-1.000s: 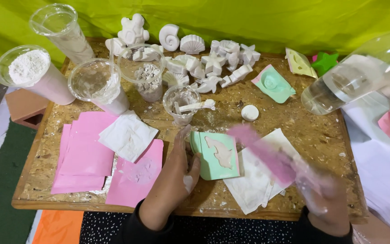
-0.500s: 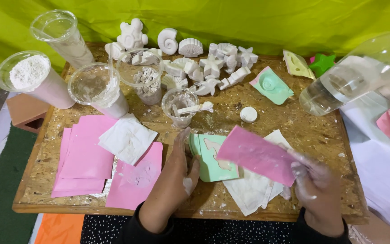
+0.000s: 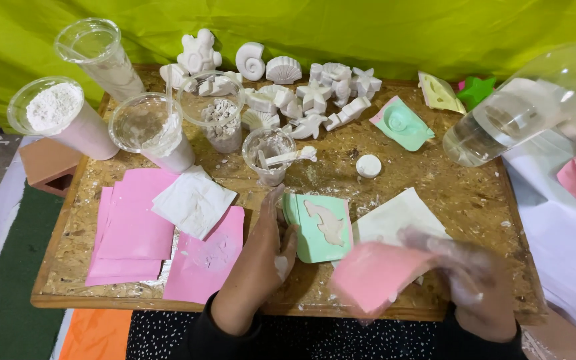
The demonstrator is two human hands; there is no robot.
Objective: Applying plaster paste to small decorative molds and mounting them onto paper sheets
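**Two hands at the green dolphin mould**

The landmark is the green dolphin mould (image 3: 320,227), a thin rectangular sheet with a pale dolphin-shaped hollow, lying flat on the chipboard surface (image 3: 435,193) near its front edge. The left hand (image 3: 265,257) rests against the mould's left edge, fingers loosely curled and dusted with white powder, touching the rim rather than closed around it. To the right of the mould, the right hand (image 3: 468,277) is blurred; its fingers pinch a pink sheet (image 3: 375,275) by the right side, holding it tilted over the front edge of the surface. How tightly that hand is closed cannot be told through the blur.

A white sheet (image 3: 395,217) lies just right of the mould, partly under the pink one. Left of the mould lie a stack of pink sheets (image 3: 131,233) with a crumpled white tissue (image 3: 193,202) on top. Just behind the mould stands a small clear cup (image 3: 268,157) with a white stick across it. Farther behind it sit white plaster figures (image 3: 315,93): shells, starfish and others. Behind and left of the mould are a cup of white powder (image 3: 58,113) and other clear cups. Behind and right of it lie a second green mould (image 3: 401,123) and a clear water bottle (image 3: 528,107) on its side.
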